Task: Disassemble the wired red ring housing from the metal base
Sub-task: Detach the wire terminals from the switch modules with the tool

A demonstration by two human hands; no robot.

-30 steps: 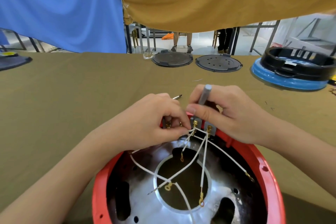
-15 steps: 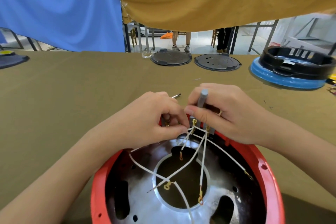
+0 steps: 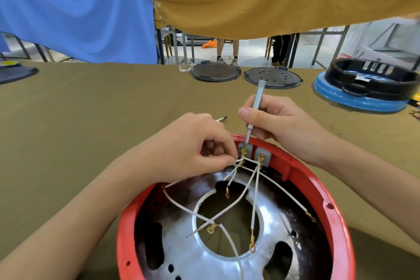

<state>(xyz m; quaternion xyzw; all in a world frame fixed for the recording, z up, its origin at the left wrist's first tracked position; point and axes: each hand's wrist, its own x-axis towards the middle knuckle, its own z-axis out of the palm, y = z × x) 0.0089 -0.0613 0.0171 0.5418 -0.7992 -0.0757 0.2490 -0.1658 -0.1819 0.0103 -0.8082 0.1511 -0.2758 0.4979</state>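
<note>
A red ring housing (image 3: 327,202) lies in front of me on the table, around a shiny metal base (image 3: 188,248) with a round central hole. White wires (image 3: 254,202) with brass terminals cross the base from grey terminal blocks (image 3: 263,157) at the ring's far edge. My left hand (image 3: 193,150) pinches the wires at the left block. My right hand (image 3: 279,125) holds a thin grey screwdriver (image 3: 255,107) upright, its tip down on the left block.
A loose screwdriver bit (image 3: 221,118) lies on the olive table cloth (image 3: 91,120) behind my left hand. Two dark round lids (image 3: 214,73) (image 3: 272,77) sit at the far edge. A black ring on a blue base (image 3: 368,88) stands at the right. Blue and tan cloths hang above.
My right hand has drawn back and raised the screwdriver upright, so its handle now stands clear above the fingers. My left hand stays pinched on the wires.
</note>
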